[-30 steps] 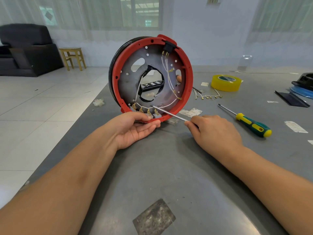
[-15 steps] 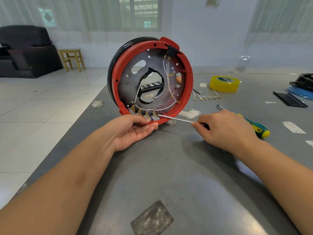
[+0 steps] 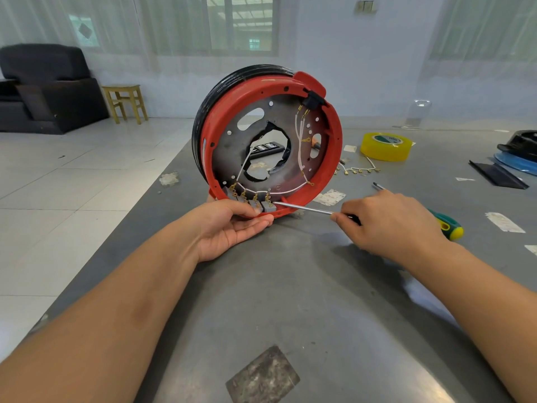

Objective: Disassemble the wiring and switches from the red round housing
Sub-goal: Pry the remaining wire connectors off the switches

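We drew right hand (image 3: 389,225) rightward — gripped thin steel screwdriver (image 3: 305,208), tip at rightmost grey switch (image 3: 268,206). Left hand (image 3: 232,228) still clasped red round housing (image 3: 331,158) rim — prying ongoing.

Red housing (image 3: 215,132) – black rim, white wires (image 3: 297,141); yellow tape (image 3: 386,146), grey table (image 3: 290,286).
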Available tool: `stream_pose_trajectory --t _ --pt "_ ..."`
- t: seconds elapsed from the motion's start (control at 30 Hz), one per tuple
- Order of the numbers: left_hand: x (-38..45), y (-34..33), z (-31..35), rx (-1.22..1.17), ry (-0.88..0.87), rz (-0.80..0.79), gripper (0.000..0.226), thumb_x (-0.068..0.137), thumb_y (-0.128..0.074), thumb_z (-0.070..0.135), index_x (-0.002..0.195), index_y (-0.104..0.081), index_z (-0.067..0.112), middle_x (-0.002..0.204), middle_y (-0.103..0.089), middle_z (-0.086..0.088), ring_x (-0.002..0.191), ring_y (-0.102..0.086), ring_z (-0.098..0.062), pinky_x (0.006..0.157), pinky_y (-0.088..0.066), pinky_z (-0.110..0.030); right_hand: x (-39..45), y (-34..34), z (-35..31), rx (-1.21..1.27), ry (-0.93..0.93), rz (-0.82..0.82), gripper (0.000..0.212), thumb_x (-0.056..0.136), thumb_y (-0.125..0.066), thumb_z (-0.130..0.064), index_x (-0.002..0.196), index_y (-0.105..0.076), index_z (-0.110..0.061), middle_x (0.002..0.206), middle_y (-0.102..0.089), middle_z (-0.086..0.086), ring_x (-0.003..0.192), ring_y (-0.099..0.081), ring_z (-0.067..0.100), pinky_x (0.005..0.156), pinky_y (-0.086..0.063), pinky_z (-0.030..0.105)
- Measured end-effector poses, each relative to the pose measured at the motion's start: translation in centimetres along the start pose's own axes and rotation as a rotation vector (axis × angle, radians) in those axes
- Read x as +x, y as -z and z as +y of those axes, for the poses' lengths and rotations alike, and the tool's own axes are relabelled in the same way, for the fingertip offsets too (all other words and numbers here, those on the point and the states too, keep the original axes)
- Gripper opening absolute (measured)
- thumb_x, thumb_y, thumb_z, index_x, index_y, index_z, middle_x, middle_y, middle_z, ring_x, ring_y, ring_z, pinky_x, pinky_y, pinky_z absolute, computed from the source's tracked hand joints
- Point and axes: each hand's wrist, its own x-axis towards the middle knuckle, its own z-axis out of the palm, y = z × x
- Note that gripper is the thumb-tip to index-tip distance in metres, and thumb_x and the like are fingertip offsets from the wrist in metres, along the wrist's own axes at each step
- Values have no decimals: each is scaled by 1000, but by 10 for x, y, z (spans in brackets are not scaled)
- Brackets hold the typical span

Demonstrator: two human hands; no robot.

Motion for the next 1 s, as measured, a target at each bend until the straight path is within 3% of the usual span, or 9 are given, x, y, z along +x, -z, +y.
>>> stream_pose_trajectory --t 0.1,0.23,0.47,0.6,0.73,1.0 --pt "0 1 1 9 13 -6 16 95 -56 -16 108 -65 -16 102 -75 -34 85 -80 -36 61 -65 -32 -2 -2 -4 -5 -10 21 48 101 -31 -61 66 -42 -30 62 -47 -10 60 -53 17 47 -35 26" --pt "1 2 2 15 22 -5 18 96 -55 -15 110 -65 -17 104 -74 -35 88 -80 -36 63 -66 -32 -7 -4 -9 -21 -27 48 44 102 -31 -61 73 -48 -31 66 -49 -10 68 -59 20 45 -29 25" --pt "2 2 2 -9 16 -1 19 96 -55 -14 112 -65 -13 103 -75 -33 88 -80 -38 63 -65 -31 -8 -7 -15 6 -57 34 49 102 -30 -64 88 -63 -30 78 -64 -8 73 -63 19 53 -50 29" --pt "3 2 1 -23 5 10 32 95 -57 -13 127 -63 -13 105 -75 -33 90 -80 -37 63 -65 -31 -9 -9 -18 46 -80 15 49 102 -30 -64 88 -63 -30 78 -64 -8 72 -63 19 58 -58 36" --pt "3 2 1 -35 -3 18 30 96 -56 -13 125 -64 -12 104 -76 -33 89 -80 -36 62 -65 -30 -10 -11 -21 49 -95 35 49 102 -29 -64 88 -62 -31 76 -61 -9 73 -63 21 57 -56 34" --pt "1 -1 2 -47 -4 -4 12 96 -55 -11 98 -67 -10 102 -76 -33 86 -81 -34 64 -66 -30 -9 -15 -27 111 -136 49 47 103 -30 -62 85 -59 -29 74 -60 -8 71 -60 22 52 -48 31"
